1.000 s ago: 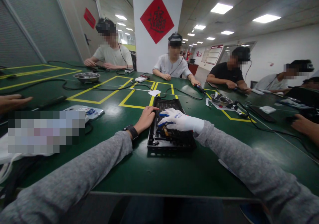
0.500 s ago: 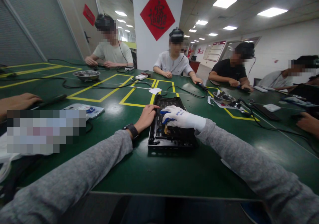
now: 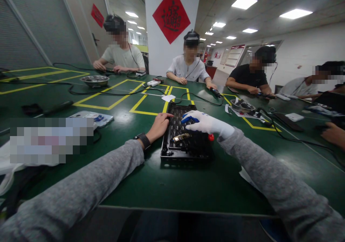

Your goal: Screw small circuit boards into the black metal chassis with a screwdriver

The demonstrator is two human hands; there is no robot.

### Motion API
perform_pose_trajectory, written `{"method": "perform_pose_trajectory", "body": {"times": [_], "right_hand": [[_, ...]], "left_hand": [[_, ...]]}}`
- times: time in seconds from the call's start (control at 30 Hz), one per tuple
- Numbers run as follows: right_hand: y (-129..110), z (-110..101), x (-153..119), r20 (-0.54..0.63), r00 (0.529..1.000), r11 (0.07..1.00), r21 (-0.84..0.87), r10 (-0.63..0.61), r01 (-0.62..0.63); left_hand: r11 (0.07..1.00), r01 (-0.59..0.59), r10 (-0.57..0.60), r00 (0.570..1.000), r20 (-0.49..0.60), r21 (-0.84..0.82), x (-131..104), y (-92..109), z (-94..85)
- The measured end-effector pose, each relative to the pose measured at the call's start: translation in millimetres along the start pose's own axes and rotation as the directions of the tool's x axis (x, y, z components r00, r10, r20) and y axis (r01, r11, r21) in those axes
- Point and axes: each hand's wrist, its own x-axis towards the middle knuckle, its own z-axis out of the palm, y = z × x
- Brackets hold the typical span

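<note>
A black laptop casing (image 3: 185,154), with many small raised or perforated spots inside, lies flat on the table in front of me. My left hand (image 3: 159,124), bare and with a dark watch at the wrist, grips its left edge, the index finger reaching over the rim. Over the casing's right half hovers my right hand (image 3: 201,121) in a white glove with blue fingertips. Its fingers are curved and apart, with nothing visible between them. A small gold-coloured strip (image 3: 181,138) lies slanted inside the casing. Under the right wrist shows a round red piece (image 3: 211,137), partly hidden.
Plastic-bagged items (image 3: 104,118) lie left, near a dark tool handle (image 3: 58,108). Metal bowls (image 3: 95,80) stand farther off. White paper (image 3: 168,98) is behind the casing. Black cables (image 3: 118,94) cross the green table. Several people sit around it; a co-worker's hand (image 3: 334,132) is at right.
My right hand has shifted right and lifted off the gold strip, uncovering it and the red piece. My left hand stays at the casing's edge. A co-worker's hand at far left has left the view.
</note>
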Motion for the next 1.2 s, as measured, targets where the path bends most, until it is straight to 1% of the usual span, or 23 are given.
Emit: {"method": "perform_pose_trajectory", "body": {"times": [0.1,0.17,0.23,0.37,0.53,0.63,0.7,0.73,0.8,0.87,1.0,1.2], "right_hand": [[2.3,1.6,-4.6,0.103,0.995,1.000,0.004,0.014,-0.015],[4.7,9.0,-5.4,0.117,0.992,0.999,-0.017,0.042,-0.040],[7.4,17.9,-4.0,0.089,0.995,0.998,-0.047,0.039,-0.035],[14.2,32.1,2.1,0.045,0.998,0.992,-0.120,-0.039,0.044],[20.5,37.6,5.4,-0.040,0.993,0.984,-0.143,-0.115,0.108],[17.7,34.8,2.5,-0.157,0.983,0.993,-0.094,-0.090,0.076],[11.9,32.0,-1.8,-0.231,0.971,0.998,-0.004,-0.064,0.065],[8.1,30.7,-4.6,-0.247,0.967,0.996,0.057,-0.055,0.071],[-0.4,29.2,-11.0,-0.234,0.970,0.981,0.168,-0.060,0.102],[-8.4,29.2,-17.3,-0.192,0.975,0.966,0.208,-0.114,0.154],[-18.0,32.2,-26.2,-0.141,0.959,0.960,0.099,-0.248,0.263],[-17.1,38.0,-30.9,-0.166,0.950,0.963,0.021,-0.263,0.270]], "left_hand": [[1.000,0.001,-0.001,1.000,0.000,0.002,0.0,0.6,-0.2],[1.000,0.005,-0.005,1.000,-0.002,0.006,0.3,0.5,0.0],[1.000,0.012,-0.012,1.000,-0.002,0.006,0.6,0.2,0.2],[1.000,0.015,-0.015,1.000,0.004,0.013,1.3,-1.1,1.2],[0.998,0.038,-0.038,0.999,-0.001,0.055,2.4,-4.3,2.8],[0.995,0.049,-0.048,0.999,-0.007,0.082,2.9,-6.2,2.8],[0.995,0.050,-0.049,0.999,-0.010,0.083,3.7,-7.5,3.2],[0.996,0.051,-0.050,0.999,-0.010,0.077,4.5,-8.2,3.7],[0.996,0.063,-0.062,0.998,-0.011,0.059,7.2,-9.6,5.3],[0.995,0.086,-0.086,0.996,-0.021,0.043,10.8,-10.9,7.3],[0.997,0.082,-0.081,0.997,-0.019,0.008,16.7,-11.9,8.9],[0.998,0.054,-0.053,0.998,0.025,-0.026,15.8,-9.6,6.0]]}}
